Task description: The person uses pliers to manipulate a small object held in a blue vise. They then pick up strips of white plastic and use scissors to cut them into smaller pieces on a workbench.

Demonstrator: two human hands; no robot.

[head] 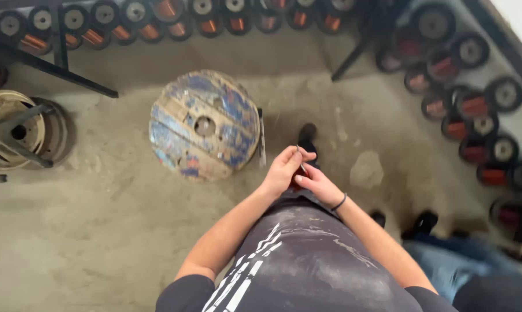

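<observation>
Just right of wooden cable reel (pixel 205 125) lying flat on concrete floor (pixel 87 231): left hand (pixel 282 169) and right hand (pixel 314 184) meet, fingers pinching thin pale strip (pixel 300 163) (kind unclear), held close for fine fingerwork. Copper-wire spools (pixel 475 107) line walls beyond reel, off walkway.

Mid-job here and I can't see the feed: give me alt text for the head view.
Seen from above, the left hand and right hand meet at waist height, pinching a thin silvery metal piece. On the concrete floor ahead lies a round, blue-stained wooden cable reel; black spools of copper wire line the walls.
</observation>
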